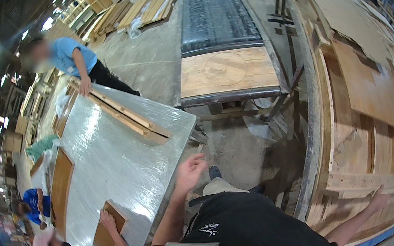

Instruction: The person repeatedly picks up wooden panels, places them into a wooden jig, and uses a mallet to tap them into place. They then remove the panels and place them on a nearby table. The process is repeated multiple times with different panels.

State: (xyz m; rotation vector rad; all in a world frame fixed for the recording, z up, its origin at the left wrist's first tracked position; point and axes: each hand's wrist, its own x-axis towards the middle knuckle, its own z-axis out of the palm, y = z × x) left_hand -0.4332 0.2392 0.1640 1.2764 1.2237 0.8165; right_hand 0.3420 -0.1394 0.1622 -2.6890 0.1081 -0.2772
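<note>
Your right hand (380, 199) is at the rail (364, 182), which lies across the stack (384, 153); I cannot tell whether it grips. Your left hand (192, 171) is empty, fingers loosely curled. Just beyond it, strips (125, 116) lie on the wrapped table (148, 171). Ahead, between both hands, a panel (227, 71) rests on the conveyor (219, 25). Judgement: early stage, rail not yet off the stack.
</note>
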